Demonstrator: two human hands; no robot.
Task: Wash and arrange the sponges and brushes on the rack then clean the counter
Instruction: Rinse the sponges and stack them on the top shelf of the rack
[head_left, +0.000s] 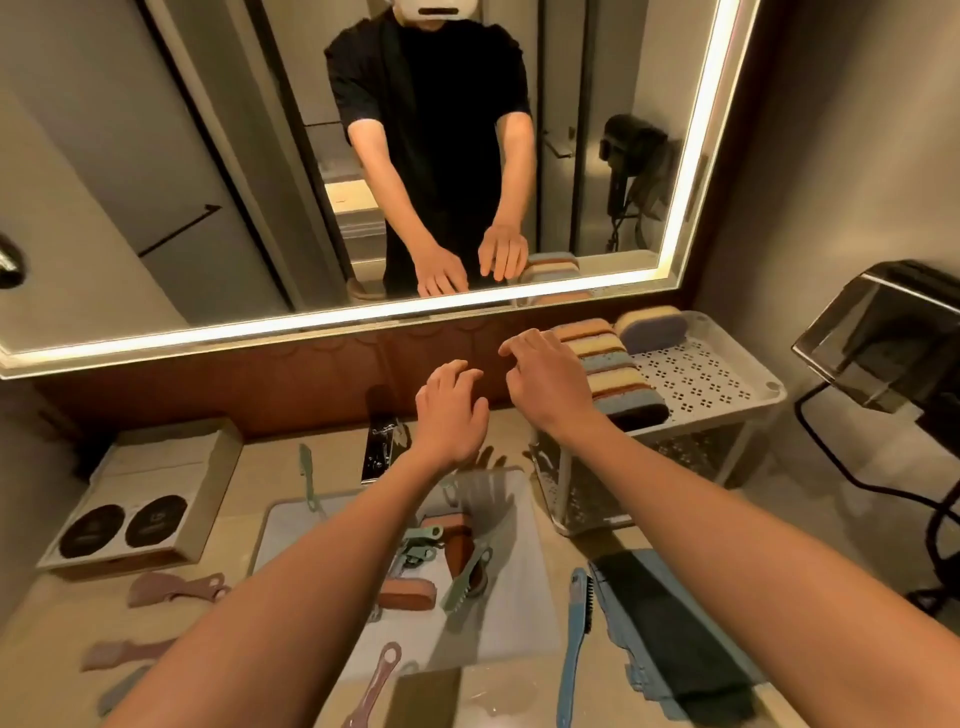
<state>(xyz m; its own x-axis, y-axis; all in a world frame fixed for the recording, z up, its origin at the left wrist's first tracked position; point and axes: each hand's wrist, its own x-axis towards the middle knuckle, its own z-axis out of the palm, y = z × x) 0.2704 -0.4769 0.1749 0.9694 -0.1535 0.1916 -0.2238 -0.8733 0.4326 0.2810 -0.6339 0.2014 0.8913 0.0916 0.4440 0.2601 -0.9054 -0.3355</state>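
My left hand (449, 410) and my right hand (548, 379) hover side by side above the sink (498, 623), fingers loosely spread and holding nothing. Just right of my right hand, a row of sponges (615, 371) stands on the top shelf of the white rack (711, 384), with a purple sponge (652, 327) behind them. In the sink lie an orange sponge (408, 595) and green brushes (470, 577). A blue brush (576, 639) rests on the sink's right rim. Pink brushes (174, 590) lie on the counter at the left.
A chrome faucet (382, 449) stands behind the sink. A box with two dark round lids (130, 519) sits at the left. A folded dark cloth on blue cloths (675, 634) lies at the right. A lit mirror (363, 156) covers the wall. A dark appliance (888, 332) hangs at far right.
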